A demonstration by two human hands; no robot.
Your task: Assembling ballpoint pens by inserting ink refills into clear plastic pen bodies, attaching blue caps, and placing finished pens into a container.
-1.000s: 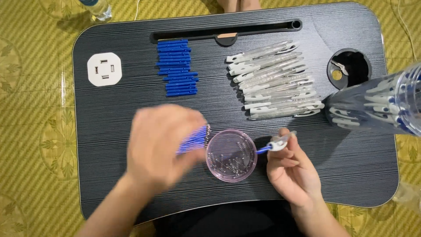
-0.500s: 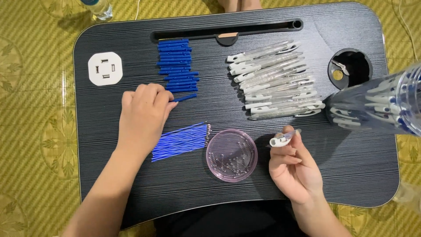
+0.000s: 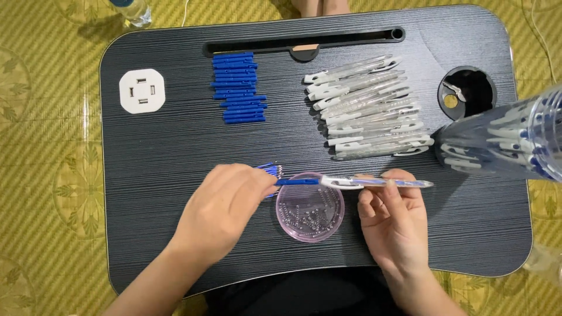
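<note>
Dark lap tray (image 3: pixel 164 175) fills the frame on a yellow mat. Lower centre: right hand (image 3: pixel 393 225), fingers pinched on a clear pen barrel (image 3: pixel 380 183) held level above a pink dish (image 3: pixel 309 206) of tiny springs. Left hand (image 3: pixel 225 210), fingers closed, grips a blue refill (image 3: pixel 295 182) whose end meets the barrel's white end. More refills (image 3: pixel 270 169) lie just under the left fingers, mostly hidden. Upper centre: stack of blue caps (image 3: pixel 240 86). Right of it, a pile of clear barrels (image 3: pixel 369 108). Upper left: white socket block (image 3: pixel 141 90). Right edge: clear jar (image 3: pixel 503 143) of pens, tipped, beside the cup hole (image 3: pixel 466 92).
</note>
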